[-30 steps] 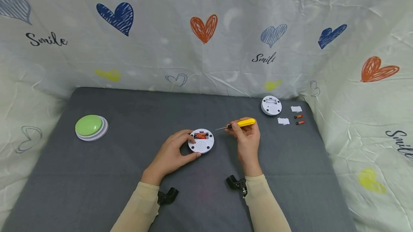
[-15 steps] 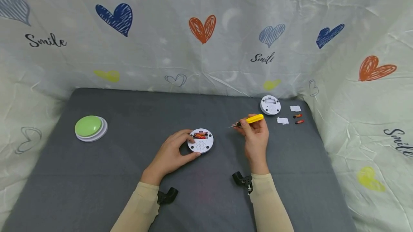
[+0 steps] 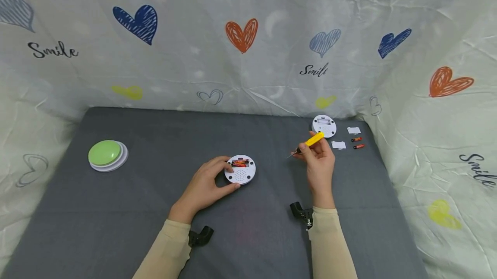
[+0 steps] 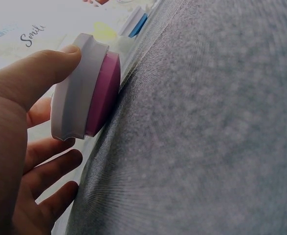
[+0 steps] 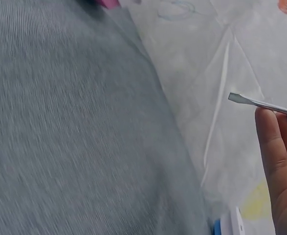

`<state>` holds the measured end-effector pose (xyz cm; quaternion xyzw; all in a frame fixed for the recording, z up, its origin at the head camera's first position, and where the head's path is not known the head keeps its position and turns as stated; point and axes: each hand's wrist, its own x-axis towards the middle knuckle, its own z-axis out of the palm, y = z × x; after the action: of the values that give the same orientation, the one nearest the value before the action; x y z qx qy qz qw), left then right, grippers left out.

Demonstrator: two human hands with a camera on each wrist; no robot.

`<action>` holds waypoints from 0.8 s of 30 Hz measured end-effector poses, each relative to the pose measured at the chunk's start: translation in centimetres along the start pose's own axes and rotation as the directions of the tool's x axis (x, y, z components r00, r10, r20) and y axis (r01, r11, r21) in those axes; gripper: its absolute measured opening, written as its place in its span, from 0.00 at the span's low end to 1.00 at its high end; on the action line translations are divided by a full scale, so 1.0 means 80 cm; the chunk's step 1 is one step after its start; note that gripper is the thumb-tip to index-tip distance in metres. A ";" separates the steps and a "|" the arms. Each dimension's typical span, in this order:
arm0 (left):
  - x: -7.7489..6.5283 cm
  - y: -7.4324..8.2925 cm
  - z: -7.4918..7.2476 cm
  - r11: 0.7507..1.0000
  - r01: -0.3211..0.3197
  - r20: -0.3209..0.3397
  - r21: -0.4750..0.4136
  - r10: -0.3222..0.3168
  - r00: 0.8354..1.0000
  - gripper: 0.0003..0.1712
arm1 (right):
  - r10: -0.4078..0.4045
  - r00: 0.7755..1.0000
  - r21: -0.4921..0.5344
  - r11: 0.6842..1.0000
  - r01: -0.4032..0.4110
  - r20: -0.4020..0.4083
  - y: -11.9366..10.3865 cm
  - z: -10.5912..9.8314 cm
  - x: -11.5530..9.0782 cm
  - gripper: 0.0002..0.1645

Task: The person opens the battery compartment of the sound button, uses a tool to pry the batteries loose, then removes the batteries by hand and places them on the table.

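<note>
My left hand (image 3: 206, 188) holds a round white buzzer button (image 3: 241, 177) by its rim, thumb at the near side and fingers at the far left. It lies upside down, its pink dome (image 4: 104, 95) facing the table in the left wrist view. Red-and-black batteries (image 3: 240, 164) sit in its uncovered compartment, above a patch of speaker holes. To the right, my right hand (image 3: 321, 169) grips a screwdriver (image 3: 315, 139) by its yellow handle. The flat metal blade (image 5: 260, 104) points left, apart from the buzzer button.
At the back right a second upturned buzzer button (image 3: 324, 126) shows a compartment without batteries. Beside it lie two white battery covers (image 3: 338, 145) and two loose batteries (image 3: 359, 146). A green-domed buzzer button (image 3: 104, 153) stands at the left. A printed curtain (image 3: 186, 67) hangs behind the grey table (image 3: 155, 132).
My right hand has moved right with the screwdriver, away from the held buzzer button, and the handle now tilts more steeply. My left hand and its buzzer button stay in place.
</note>
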<state>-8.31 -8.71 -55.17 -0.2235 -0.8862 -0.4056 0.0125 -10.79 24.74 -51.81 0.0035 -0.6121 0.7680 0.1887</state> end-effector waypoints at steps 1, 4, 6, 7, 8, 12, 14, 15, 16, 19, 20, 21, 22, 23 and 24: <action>0.000 0.000 0.000 1.000 0.000 0.000 -0.001 0.000 1.000 0.24 | 0.000 1.000 -0.016 1.000 0.000 -0.001 -0.001 -0.002 0.001 0.27; 0.000 0.000 0.000 1.000 -0.002 -0.003 -0.003 0.002 1.000 0.23 | 0.001 1.000 -0.064 0.998 0.000 0.006 -0.003 -0.009 0.003 0.29; 0.000 0.000 0.000 1.000 -0.005 -0.007 -0.004 0.005 1.000 0.24 | 0.004 1.000 -0.099 0.995 -0.003 0.008 -0.004 -0.013 0.004 0.30; 0.000 0.000 0.000 1.000 -0.007 -0.008 -0.004 0.007 1.000 0.24 | 0.004 1.000 -0.116 0.993 -0.003 0.009 -0.005 -0.015 0.005 0.31; 0.000 0.000 0.000 1.000 -0.008 -0.009 -0.005 0.008 1.000 0.24 | 0.003 1.000 -0.132 0.991 -0.002 0.009 -0.005 -0.017 0.005 0.31; 0.000 0.000 0.001 1.000 -0.009 -0.008 -0.005 0.009 1.000 0.24 | -0.005 1.000 -0.183 0.983 0.005 0.000 -0.006 -0.025 0.008 0.35; 0.000 -0.001 0.001 1.000 -0.008 -0.006 -0.004 0.008 1.000 0.24 | -0.008 1.000 -0.213 0.977 0.007 -0.006 -0.007 -0.028 0.008 0.37; 0.000 -0.001 0.002 1.000 -0.007 -0.006 -0.004 0.007 1.000 0.24 | -0.006 1.000 -0.230 0.973 0.004 -0.010 -0.007 -0.030 0.009 0.38; 0.000 -0.001 0.002 1.000 -0.007 -0.007 -0.004 0.007 1.000 0.24 | -0.003 1.000 -0.246 0.969 0.000 -0.012 -0.007 -0.032 0.009 0.38; 0.000 -0.002 0.002 1.000 -0.008 -0.009 -0.005 0.008 1.000 0.23 | 0.034 0.999 -0.296 0.954 -0.042 -0.029 -0.010 -0.035 0.010 0.41; 0.000 -0.002 0.002 1.000 -0.007 -0.010 -0.005 0.007 1.000 0.23 | 0.047 0.998 -0.312 0.948 -0.054 -0.031 -0.011 -0.036 0.010 0.42; 0.000 -0.002 0.002 1.000 -0.007 -0.010 -0.006 0.007 1.000 0.23 | 0.057 0.998 -0.331 0.942 -0.065 -0.033 -0.012 -0.037 0.010 0.42; 0.000 -0.003 0.002 1.000 -0.007 -0.011 -0.005 0.007 1.000 0.23 | 0.070 0.997 -0.348 0.934 -0.079 -0.036 -0.013 -0.037 0.011 0.42; 0.000 -0.003 0.002 1.000 -0.007 -0.012 -0.006 0.007 1.000 0.24 | 0.082 0.996 -0.373 0.923 -0.090 -0.038 -0.014 -0.038 0.010 0.42; 0.000 -0.003 0.002 1.000 -0.006 -0.012 -0.006 0.006 1.000 0.24 | 0.091 0.995 -0.400 0.911 -0.098 -0.036 -0.013 -0.040 0.011 0.42</action>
<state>-8.37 -8.71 -55.42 -0.2237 -0.8843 -0.4094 0.0183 -10.55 28.17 -51.46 -0.0714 -0.7542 0.6345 0.1531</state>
